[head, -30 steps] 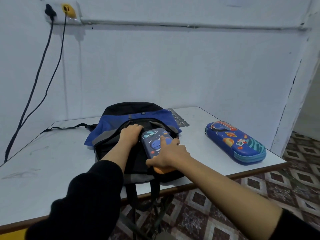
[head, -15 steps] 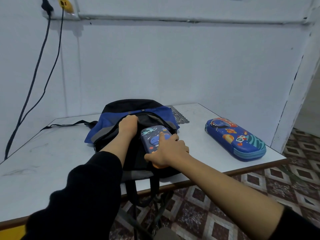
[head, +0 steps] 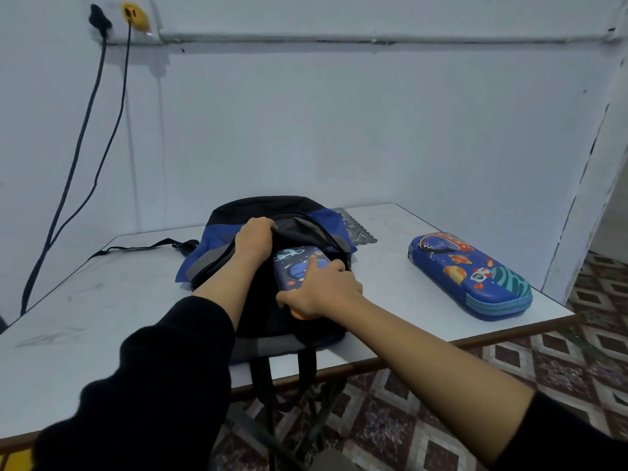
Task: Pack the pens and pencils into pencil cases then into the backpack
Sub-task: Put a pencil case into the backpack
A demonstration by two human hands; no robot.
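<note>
A blue and black backpack (head: 221, 256) lies on the white table (head: 85, 300) with its top opening facing me. My left hand (head: 255, 237) grips the upper edge of the opening and holds it up. My right hand (head: 323, 290) grips a dark blue space-print pencil case (head: 294, 263), whose far end sits inside the opening. A second, larger blue space-print pencil case (head: 472, 275) lies shut on the table to the right, apart from both hands. No loose pens or pencils are in view.
A grey scalloped-edge sheet (head: 356, 229) pokes out behind the backpack. A black strap (head: 136, 248) trails left across the table. Two cables (head: 85, 130) hang from wall sockets at the upper left. The backpack's straps (head: 268, 379) dangle over the table's front edge above a patterned tile floor.
My right hand has pushed the pencil case a little deeper into the backpack's opening. My left hand has lifted the opening's edge slightly.
</note>
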